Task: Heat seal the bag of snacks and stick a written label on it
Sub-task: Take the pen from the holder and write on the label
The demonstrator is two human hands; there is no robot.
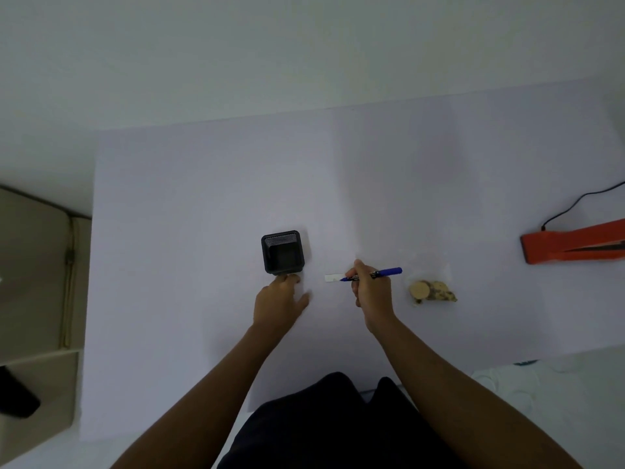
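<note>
The right hand grips a blue pen, with the fingers closed around the middle of its barrel. The pen lies almost level; its tip points to the left, past the fingertips, and rests on a small white label. The label lies flat on the white table, just to the left of the right fingers and between the two hands. The left hand rests on the table with the fingers loosely bent and the thumb spread out to the right; it holds nothing. Its fingertips are at the near edge of a black square holder, but I cannot tell if they touch it. The bag of snacks is clear, with round biscuits inside, and it lies on the table near the right side of the right hand, apart from the fingers. Well away to the right of this hand, at the table edge, stands an orange sealer with a black cord.
</note>
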